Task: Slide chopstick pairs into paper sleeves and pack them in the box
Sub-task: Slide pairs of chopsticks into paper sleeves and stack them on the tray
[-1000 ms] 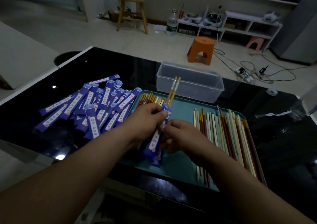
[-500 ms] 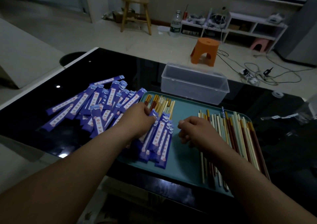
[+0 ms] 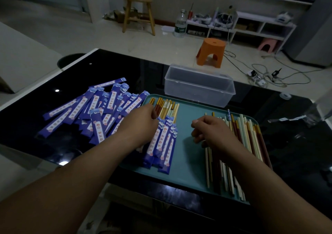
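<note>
On teal tray (image 3: pixel 186 163), sleeved pairs (image 3: pixel 165 144), loose chopsticks (image 3: pixel 248 136)

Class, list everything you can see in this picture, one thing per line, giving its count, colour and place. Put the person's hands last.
table: one, glossy black, foreground.
tray: one, teal, at the table's near edge.
box: one, clear plastic, behind the tray, looks empty.
empty sleeves: a large pile, blue and white, on the table left of the tray.
sleeved chopstick pairs: several, blue sleeves, tray's left side.
loose chopsticks: many, cream and brown, tray's right side.
stool: one, orange, on the floor beyond the table.
chair: one, wooden, far back.
bottle: one, clear, on the far floor.
left hand: over the sleeved pairs, grip hidden.
right hand: fingers curled, over the loose chopsticks.
</note>
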`<state>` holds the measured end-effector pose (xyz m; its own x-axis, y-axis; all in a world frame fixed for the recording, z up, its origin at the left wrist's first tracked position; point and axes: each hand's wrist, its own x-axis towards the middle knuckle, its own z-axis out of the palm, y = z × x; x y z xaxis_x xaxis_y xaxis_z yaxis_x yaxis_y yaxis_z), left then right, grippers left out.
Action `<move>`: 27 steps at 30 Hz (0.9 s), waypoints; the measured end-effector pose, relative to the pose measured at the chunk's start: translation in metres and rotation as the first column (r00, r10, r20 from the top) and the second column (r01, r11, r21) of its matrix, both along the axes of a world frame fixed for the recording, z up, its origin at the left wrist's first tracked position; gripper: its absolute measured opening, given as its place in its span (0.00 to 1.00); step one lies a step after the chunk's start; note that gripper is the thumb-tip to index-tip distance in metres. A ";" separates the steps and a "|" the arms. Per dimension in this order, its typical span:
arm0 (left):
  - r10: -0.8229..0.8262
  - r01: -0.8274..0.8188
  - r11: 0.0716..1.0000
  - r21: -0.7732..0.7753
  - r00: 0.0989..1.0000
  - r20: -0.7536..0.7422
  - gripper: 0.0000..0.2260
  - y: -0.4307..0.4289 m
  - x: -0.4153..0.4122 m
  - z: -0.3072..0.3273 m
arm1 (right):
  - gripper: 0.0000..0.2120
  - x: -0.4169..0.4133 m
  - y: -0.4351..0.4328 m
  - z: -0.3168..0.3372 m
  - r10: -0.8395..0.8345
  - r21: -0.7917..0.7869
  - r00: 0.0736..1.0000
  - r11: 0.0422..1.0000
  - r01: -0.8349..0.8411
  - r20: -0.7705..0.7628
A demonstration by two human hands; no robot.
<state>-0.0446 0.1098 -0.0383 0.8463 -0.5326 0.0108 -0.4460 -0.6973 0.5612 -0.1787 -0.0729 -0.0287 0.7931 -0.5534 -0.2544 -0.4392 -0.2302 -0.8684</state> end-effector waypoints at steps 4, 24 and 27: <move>-0.018 0.019 0.997 -0.070 1.000 0.017 0.03 0.002 -0.003 0.007 | 0.09 -0.008 -0.019 0.010 -0.095 -0.048 0.995 0.994 0.096 0.011; -0.602 0.593 0.790 0.155 0.798 0.015 0.14 -0.041 -0.064 -0.015 | 0.05 -0.020 -0.029 -0.014 -0.010 -0.605 0.931 0.762 -0.229 -0.366; -0.669 0.634 0.728 0.259 0.740 0.069 0.16 -0.044 -0.073 -0.018 | 0.06 -0.016 -0.027 -0.015 0.007 -0.629 0.931 0.735 -0.253 -0.366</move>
<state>-0.1175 0.0662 -0.0568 0.2860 -0.9557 -0.0689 -0.8977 -0.2924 0.3295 -0.1944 -0.1003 -0.0440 0.8109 -0.5734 -0.1167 -0.5800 -0.7613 -0.2897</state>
